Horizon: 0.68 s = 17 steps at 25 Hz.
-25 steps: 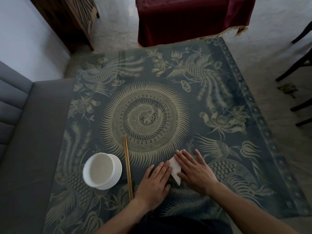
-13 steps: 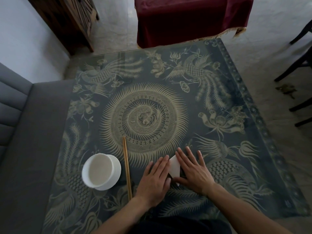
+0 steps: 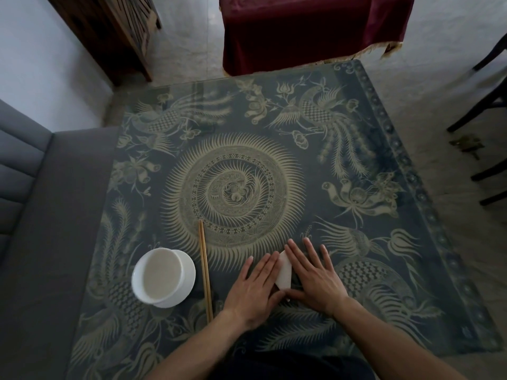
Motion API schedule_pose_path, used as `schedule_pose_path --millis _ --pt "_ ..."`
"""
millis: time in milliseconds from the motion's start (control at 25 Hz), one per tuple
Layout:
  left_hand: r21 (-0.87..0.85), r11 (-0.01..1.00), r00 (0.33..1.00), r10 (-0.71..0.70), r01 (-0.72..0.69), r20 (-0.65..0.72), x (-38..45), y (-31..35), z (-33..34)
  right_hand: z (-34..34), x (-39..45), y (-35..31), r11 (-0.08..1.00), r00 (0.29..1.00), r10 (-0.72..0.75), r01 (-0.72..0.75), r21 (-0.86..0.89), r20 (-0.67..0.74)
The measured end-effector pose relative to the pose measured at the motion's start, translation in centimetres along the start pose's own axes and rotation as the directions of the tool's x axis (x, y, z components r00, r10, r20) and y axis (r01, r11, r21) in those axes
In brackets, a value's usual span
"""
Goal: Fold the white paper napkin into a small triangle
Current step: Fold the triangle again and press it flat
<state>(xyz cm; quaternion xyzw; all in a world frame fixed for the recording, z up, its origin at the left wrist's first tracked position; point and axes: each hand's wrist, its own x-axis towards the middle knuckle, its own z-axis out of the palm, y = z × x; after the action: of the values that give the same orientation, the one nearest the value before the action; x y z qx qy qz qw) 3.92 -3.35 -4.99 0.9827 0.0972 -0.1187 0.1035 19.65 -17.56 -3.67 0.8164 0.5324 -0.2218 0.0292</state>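
Napkin (image 3: 284, 271) flat between both hands' straight fingers (image 3: 297, 255)

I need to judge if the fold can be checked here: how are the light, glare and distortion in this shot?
Head view: dim, even light, no hard shadows; faint glare on the far part of the table; wide-angle bending at the edges; the napkin is sharp but mostly hidden between the left hand and right hand.

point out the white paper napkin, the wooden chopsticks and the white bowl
white paper napkin (image 3: 284, 272), head view, visible strip between the hands
wooden chopsticks (image 3: 205, 270), head view, mid-length of the pair
white round bowl (image 3: 189, 270), head view, right outer wall
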Motion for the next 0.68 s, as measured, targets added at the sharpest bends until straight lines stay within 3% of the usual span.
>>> schedule_pose_path --millis 200,400,680 --pt "0.067 0.997 0.999 -0.037 0.036 0.017 -2.2 -1.4 -0.2 0.0 0.0 0.1 1.000 1.000 0.004 -0.004 0.013 0.001" --pt "0.021 0.996 0.996 -0.084 0.084 -0.010 -2.5 -0.6 -0.4 -0.3 0.1 0.2 1.000 1.000 -0.008 0.008 0.028 0.003" --pt "0.049 0.986 0.987 0.157 -0.159 0.040 0.3 0.0 -0.9 -0.9 0.3 0.7 0.999 0.992 -0.052 0.051 0.007 0.113"
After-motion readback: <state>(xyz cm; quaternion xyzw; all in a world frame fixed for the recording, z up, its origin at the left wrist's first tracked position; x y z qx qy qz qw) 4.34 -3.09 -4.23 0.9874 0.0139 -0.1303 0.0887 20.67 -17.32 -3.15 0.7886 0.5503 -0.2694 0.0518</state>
